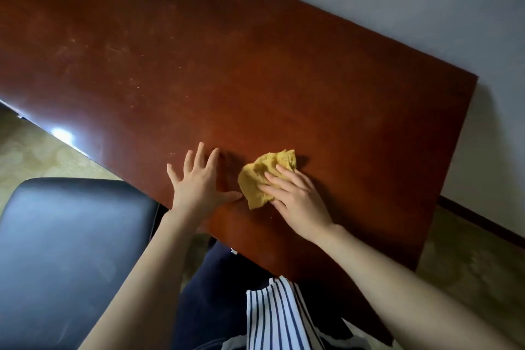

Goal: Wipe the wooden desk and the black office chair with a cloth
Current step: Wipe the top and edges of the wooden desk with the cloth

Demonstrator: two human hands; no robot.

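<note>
1. Pressing flat, fingers spread, the left hand (200, 185) is laid empty on the desk (255, 79).
2. One crumpled yellow cloth (262, 179) is pinned under the right hand (295, 199).
3. One black chair (62, 250) is seen lower left.
4. The desk's long axis runs diagonally along a pale wall (426, 8).

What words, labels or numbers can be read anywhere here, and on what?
None: the reddish-brown wooden desk, crumpled yellow cloth, black padded office chair and navy-and-white striped garment carry no readable text, label or number.
</note>
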